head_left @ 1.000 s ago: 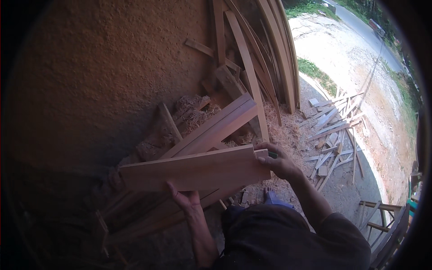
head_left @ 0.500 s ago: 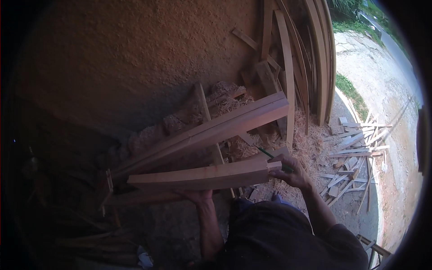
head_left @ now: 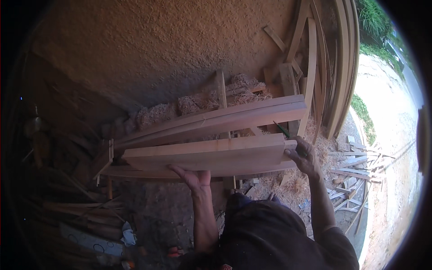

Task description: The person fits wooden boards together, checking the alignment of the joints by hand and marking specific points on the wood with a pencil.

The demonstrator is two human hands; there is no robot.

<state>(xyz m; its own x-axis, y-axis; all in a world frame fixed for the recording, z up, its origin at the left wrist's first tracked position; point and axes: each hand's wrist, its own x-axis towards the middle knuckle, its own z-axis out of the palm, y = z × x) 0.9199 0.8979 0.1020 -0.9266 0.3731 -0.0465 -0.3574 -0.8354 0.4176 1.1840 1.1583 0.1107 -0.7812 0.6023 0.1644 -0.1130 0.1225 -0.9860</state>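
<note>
A thick wooden board [head_left: 211,155] with a narrower tongue at its right end lies across both my hands, its broad face toward me. My left hand [head_left: 194,179] holds its lower edge left of the middle; some fingers are hidden by the wood. At the tongued end, my right hand [head_left: 304,155] grips the board, and a green pencil [head_left: 282,129] sticks up from the same hand. Just beyond, two long beams [head_left: 216,119] lie side by side, while another long piece [head_left: 252,170] runs below the held board.
Curls of wood shavings [head_left: 294,184] cover the ground at the right. Long planks [head_left: 344,67] lean against the rough earthen wall [head_left: 157,49]. Offcuts [head_left: 355,168] are heaped in the sun at the right. Dark timber [head_left: 81,209] and a white cloth-like item [head_left: 128,235] lie at the lower left.
The held board has risen slightly and rolled, so more of its broad face shows. My left hand has shifted left and up along its lower edge. The view has shifted too.
</note>
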